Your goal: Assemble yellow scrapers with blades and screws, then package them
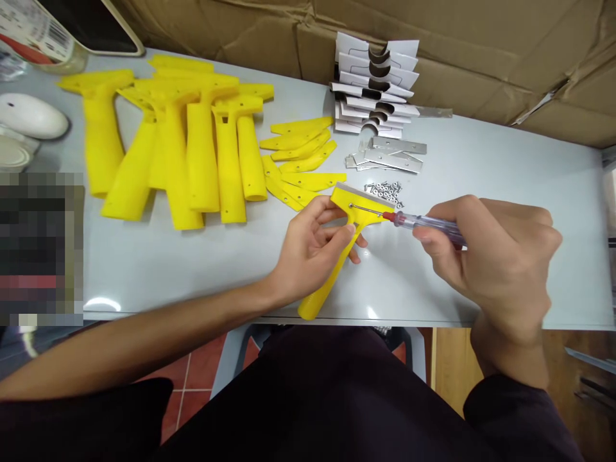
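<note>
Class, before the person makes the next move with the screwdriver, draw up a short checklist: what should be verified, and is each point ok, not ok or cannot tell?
1. Scraper held: ok. The left hand grips the yellow scraper near its neck.
2. Screwdriver held: ok. The right hand grips the clear handle of the screwdriver.
3. Tip placed: ok. It appears to meet the screw at the left end of the scraper's head.
4. Screw fully tight: cannot tell.
5. Metal strip present: ok. It shows along the head's far edge.
6. Loose screws gathered: ok. They lie piled on the table.
</note>
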Available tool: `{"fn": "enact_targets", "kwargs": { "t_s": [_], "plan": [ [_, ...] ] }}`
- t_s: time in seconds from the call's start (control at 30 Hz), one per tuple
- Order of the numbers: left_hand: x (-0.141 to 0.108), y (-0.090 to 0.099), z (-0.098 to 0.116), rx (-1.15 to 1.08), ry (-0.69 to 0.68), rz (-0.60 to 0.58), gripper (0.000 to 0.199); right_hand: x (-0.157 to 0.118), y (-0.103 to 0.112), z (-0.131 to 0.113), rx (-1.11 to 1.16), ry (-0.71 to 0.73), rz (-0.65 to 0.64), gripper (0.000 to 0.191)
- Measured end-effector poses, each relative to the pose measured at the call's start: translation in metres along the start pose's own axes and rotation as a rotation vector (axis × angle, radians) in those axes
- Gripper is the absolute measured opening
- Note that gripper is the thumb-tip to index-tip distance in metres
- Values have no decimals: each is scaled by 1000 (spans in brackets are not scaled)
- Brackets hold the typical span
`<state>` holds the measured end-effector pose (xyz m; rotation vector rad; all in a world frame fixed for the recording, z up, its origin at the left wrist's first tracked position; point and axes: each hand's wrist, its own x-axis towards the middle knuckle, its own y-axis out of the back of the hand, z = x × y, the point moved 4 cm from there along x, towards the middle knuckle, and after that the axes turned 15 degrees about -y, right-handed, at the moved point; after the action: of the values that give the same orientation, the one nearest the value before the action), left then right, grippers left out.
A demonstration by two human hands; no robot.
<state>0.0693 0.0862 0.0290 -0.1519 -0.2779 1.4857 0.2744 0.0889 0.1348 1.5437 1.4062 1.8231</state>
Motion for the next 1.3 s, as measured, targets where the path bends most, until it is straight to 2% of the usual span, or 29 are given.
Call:
{"fn": "enact_targets", "kwargs": {
  "t_s": [0.1, 0.23, 0.3, 0.43, 0.57, 0.67, 0.77, 0.93, 1.2, 1.3],
  "plan": [
    [0, -1, 1, 4, 8, 4, 24, -2, -3, 1, 30, -22, -21, 26],
    [0, 0, -1, 7, 22, 2, 25, -3, -2, -2, 58, -56, -118, 16],
    [0, 1, -2, 10, 11, 13, 25, -2, -3, -5, 78, -29, -170, 20],
    [0, 1, -4, 4, 5, -10, 23, 1, 0, -7, 134, 65, -61, 28],
    [0, 1, -6, 10, -11, -17, 23, 1, -6, -7, 187, 38, -166, 34],
    [1, 1, -8, 15, -35, -17, 23, -1, -6, -6, 271, -1, -154, 36],
    [1, 1, -9, 9, -36, -12, 22, -2, -7, -6, 272, 3, -153, 32],
    [1, 2, -9, 11, -29, -20, 20, 0, -5, -5, 228, 101, -28, 13],
    [2, 2, -11, 6, -36, -19, 21, 2, -8, -7, 203, 55, -135, 21],
    [2, 2, -9, 8, -37, -18, 20, 2, -7, -9, 160, 74, -130, 15]
  ]
}}
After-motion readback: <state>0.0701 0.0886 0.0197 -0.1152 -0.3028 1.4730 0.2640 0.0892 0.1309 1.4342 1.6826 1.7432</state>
